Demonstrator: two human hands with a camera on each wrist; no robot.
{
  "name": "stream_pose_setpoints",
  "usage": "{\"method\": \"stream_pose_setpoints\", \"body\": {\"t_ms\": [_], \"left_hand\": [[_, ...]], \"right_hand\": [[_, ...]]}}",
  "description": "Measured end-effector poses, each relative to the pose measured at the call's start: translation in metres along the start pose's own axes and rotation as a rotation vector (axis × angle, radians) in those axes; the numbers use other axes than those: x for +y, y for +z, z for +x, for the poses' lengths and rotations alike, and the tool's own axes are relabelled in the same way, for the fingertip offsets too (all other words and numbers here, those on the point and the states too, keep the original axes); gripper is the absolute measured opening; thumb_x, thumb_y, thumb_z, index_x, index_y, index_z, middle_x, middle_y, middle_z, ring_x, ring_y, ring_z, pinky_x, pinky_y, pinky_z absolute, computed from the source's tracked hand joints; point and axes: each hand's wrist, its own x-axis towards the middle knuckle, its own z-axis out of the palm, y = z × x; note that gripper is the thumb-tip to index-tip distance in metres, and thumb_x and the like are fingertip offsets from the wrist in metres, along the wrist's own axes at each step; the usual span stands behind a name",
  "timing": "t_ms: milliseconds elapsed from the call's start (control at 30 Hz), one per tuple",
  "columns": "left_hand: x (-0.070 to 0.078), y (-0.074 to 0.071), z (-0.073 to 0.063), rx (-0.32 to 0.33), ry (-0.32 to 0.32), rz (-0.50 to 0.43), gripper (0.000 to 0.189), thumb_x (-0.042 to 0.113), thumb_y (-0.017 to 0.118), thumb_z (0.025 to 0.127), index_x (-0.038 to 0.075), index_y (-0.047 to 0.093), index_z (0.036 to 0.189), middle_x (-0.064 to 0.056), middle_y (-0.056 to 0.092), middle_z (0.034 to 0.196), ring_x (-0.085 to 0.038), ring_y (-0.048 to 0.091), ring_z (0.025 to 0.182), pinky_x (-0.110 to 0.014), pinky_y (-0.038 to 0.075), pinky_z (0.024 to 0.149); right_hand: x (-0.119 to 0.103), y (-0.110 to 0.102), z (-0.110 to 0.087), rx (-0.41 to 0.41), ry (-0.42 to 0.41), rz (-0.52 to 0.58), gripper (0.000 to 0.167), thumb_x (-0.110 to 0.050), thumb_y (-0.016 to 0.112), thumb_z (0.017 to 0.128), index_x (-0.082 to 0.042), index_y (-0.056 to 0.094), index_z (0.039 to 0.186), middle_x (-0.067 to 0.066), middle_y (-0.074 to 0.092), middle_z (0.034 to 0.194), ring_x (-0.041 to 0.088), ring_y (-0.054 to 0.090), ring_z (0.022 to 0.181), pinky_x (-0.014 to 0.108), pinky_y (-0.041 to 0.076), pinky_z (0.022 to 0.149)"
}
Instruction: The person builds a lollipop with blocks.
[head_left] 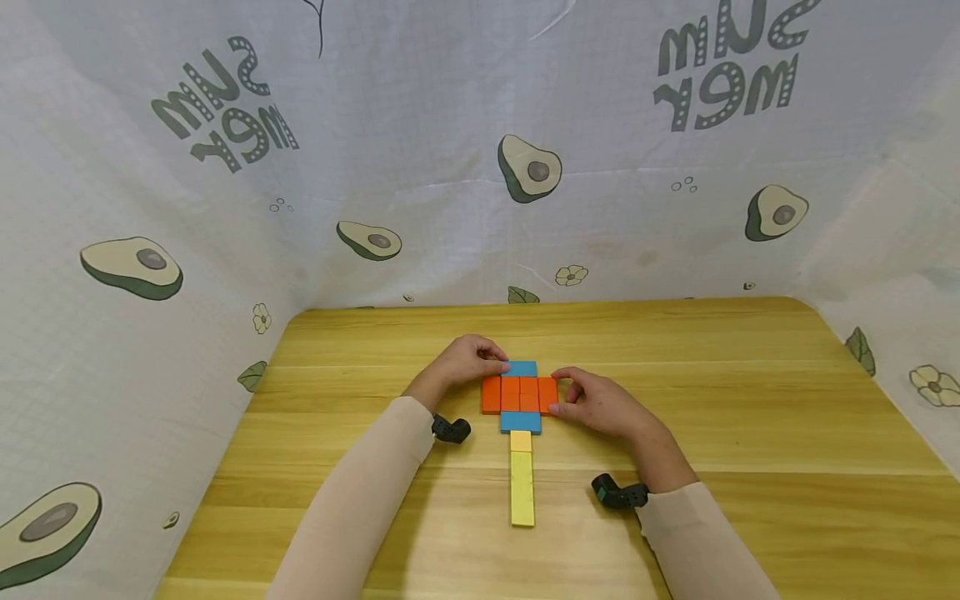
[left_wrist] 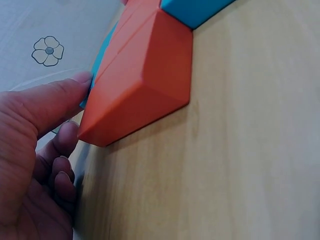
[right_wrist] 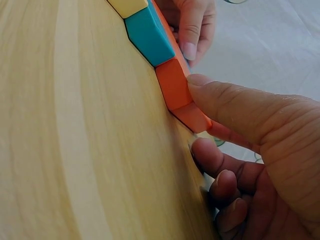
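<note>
Flat wooden blocks lie edge to edge on the table. An orange band runs across, with small orange squares between a left orange block and a right orange block. My left hand has its thumb and index finger at the left end of the far blue block, pinching it. With thumb and index finger, my right hand grips the right orange block by its near and far corners. The near blue block touches the band's front side. My other right fingers curl beside the block.
A small yellow-orange square and a long yellow block extend from the near blue block toward me. The wooden table meets a white cloth printed with avocados at its back and sides. Small black cameras sit at both wrists.
</note>
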Motion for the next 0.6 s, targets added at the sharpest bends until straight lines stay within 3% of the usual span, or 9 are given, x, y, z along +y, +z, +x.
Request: {"method": "stream_pose_setpoints", "body": {"t_ms": [300, 600], "left_hand": [[-0.0027, 0.0021, 0.0010, 0.001, 0.019, 0.004, 0.025, 0.030, 0.073, 0.096, 0.012, 0.076, 0.114, -0.003, 0.069, 0.105, -0.016, 0.056, 0.094, -0.028, 0.047, 0.084], [-0.0011, 0.0055, -0.0065, 0.058, 0.044, 0.015, 0.037, 0.034, 0.063, 0.102, 0.012, 0.069, 0.130, -0.007, 0.062, 0.107, -0.020, 0.053, 0.092, -0.029, 0.045, 0.079]], "right_hand": [[0.0009, 0.0001, -0.0005, 0.001, 0.019, 0.006, 0.060, -0.038, 0.074, 0.094, -0.011, 0.053, 0.143, 0.005, 0.060, 0.094, 0.018, 0.051, 0.075, 0.032, 0.041, 0.068], [0.0049, -0.0051, -0.0037, 0.016, -0.006, 0.040, 0.060, -0.037, 0.071, 0.097, -0.007, 0.052, 0.145, 0.007, 0.061, 0.099, 0.018, 0.053, 0.080, 0.032, 0.043, 0.072]]}}
